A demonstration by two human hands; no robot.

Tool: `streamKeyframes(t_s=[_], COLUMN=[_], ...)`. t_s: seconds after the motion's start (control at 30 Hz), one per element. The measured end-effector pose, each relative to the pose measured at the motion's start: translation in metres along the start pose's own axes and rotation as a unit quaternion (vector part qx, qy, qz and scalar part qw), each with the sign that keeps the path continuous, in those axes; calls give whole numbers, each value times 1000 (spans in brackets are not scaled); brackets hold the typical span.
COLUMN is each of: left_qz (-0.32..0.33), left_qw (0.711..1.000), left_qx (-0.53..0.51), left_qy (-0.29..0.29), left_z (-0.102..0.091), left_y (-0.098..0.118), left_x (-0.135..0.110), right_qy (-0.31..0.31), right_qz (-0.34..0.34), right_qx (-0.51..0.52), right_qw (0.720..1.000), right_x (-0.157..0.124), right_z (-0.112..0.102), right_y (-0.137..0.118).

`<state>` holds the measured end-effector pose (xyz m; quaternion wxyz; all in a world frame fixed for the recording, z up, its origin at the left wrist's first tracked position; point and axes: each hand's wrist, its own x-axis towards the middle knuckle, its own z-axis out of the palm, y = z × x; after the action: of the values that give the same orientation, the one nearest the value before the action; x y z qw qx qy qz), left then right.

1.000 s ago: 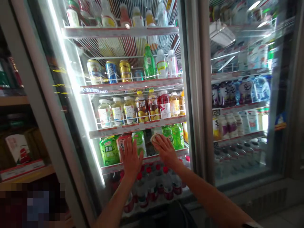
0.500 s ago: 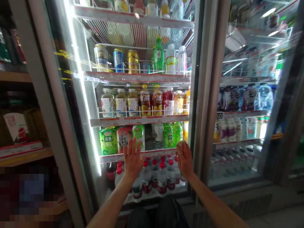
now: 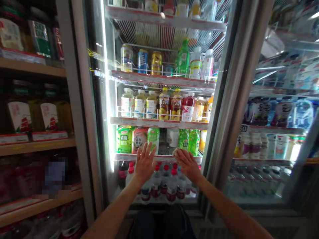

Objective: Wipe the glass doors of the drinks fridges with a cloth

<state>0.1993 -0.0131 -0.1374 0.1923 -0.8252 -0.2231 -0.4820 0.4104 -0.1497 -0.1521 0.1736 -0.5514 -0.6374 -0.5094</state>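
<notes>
My left hand (image 3: 145,162) is up before the lit drinks fridge (image 3: 159,123), fingers spread and palm toward the glass. Nothing is in it. Behind its fingertips stand a green bottle (image 3: 153,136) and a reddish bottle (image 3: 139,137). My right hand (image 3: 188,164), fingers together, presses a small pale cloth (image 3: 176,152) at the height of the lower shelf edge. The cloth is mostly hidden under the fingers. Green bottles (image 3: 193,142) stand just behind and above that hand. Whether either hand touches the glass is hard to tell.
Red-capped bottles (image 3: 171,186) fill the fridge bottom. A metal door frame (image 3: 236,99) stands to the right, with another glass-fronted fridge (image 3: 269,129) beyond. Wooden shelves (image 3: 37,146) with bottles are at the left. My knees (image 3: 161,222) are close to the fridge base.
My right hand has moved left with the cloth, tilting its fingers leftward and nearing my left hand. The view has swung left, showing more of the wooden shelves.
</notes>
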Motion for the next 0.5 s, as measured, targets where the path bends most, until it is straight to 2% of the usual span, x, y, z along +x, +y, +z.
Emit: streamKeyframes(t_s=[0.07, 0.13, 0.2, 0.23, 0.3, 0.4, 0.47, 0.5], left_qz=[-9, -24, -30, -29, -27, -19, -12, -14], left_qw=[1000, 999, 999, 999, 999, 1000, 1000, 1000], left_qx=[10, 18, 21, 20, 18, 17, 16, 16], left_qy=[14, 29, 30, 26, 12, -12, -20, -19], left_z=[-1, -2, -2, -2, -1, -2, -4, -6], left_y=[-6, -11, -14, -15, -16, -17, -20, -23], left_x=[4, 9, 10, 9, 3, -7, -8, -7], right_qy=[18, 68, 108, 108, 67, -17, -32, -21], right_qz=[10, 43, 74, 75, 36, -84, -125, -114], right_qx=[-1, -12, -24, -24, -10, 16, 16, 10], right_qw=[1000, 997, 991, 991, 997, 996, 992, 993], right_x=[23, 53, 71, 72, 60, 37, 42, 53], right_z=[-5, -10, -9, -6, 0, 6, 4, 1], right_y=[12, 23, 24, 19, 3, -16, -14, -8])
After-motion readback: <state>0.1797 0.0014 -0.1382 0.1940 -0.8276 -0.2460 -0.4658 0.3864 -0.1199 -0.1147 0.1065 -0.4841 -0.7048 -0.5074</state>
